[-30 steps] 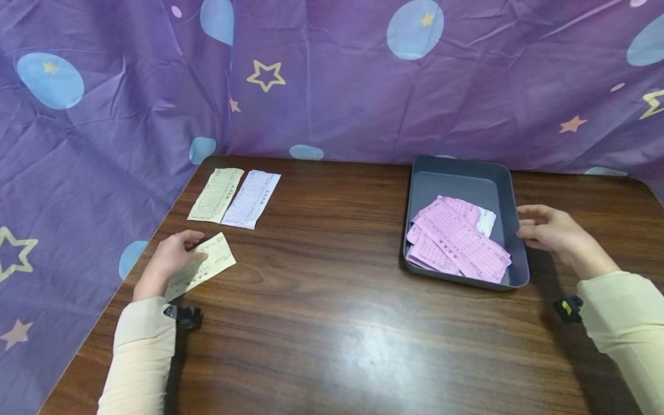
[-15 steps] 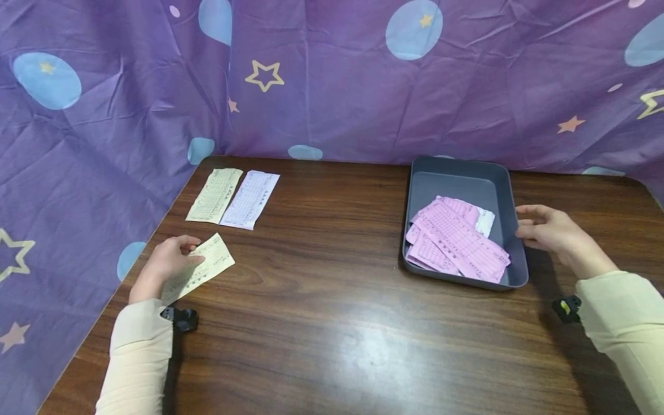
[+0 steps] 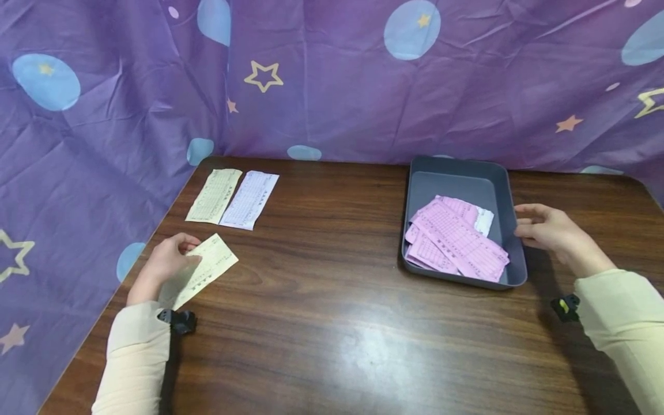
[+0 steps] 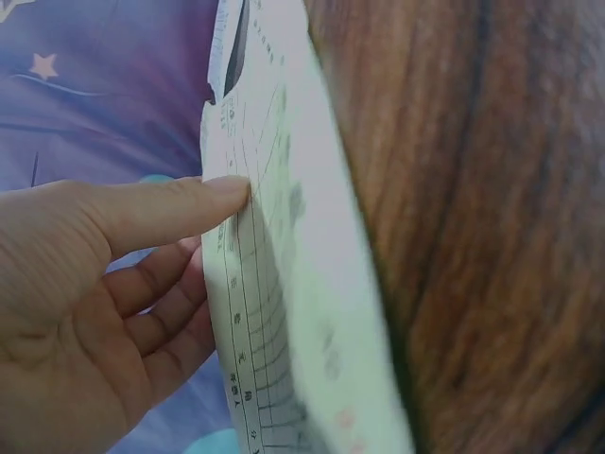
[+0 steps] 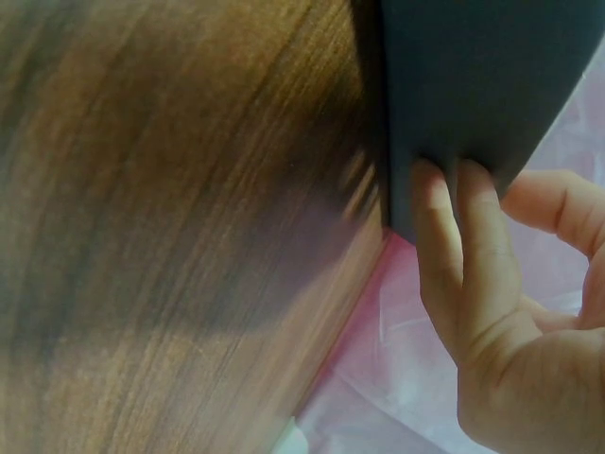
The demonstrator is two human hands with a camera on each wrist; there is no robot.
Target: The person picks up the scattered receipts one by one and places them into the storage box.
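My left hand pinches a pale yellow printed slip at the table's left side. In the left wrist view the thumb lies on its printed face, the other fingers are behind it, and the slip bows. Farther back, a yellow-green slip and a white-lilac slip lie side by side. A dark grey tray at the right holds several pink slips and part of a white one. My right hand touches the tray's outer right wall with outstretched fingertips.
The brown wood-grain table stretches between the two hands. A purple curtain with stars and blue ovals hangs along the back and left edges. A small black wrist camera sits below the left hand.
The pale yellow slip has shifted and tilted a little in my left hand, its right edge rising slightly. My right hand keeps its place at the tray. The whole view drifts slightly left.
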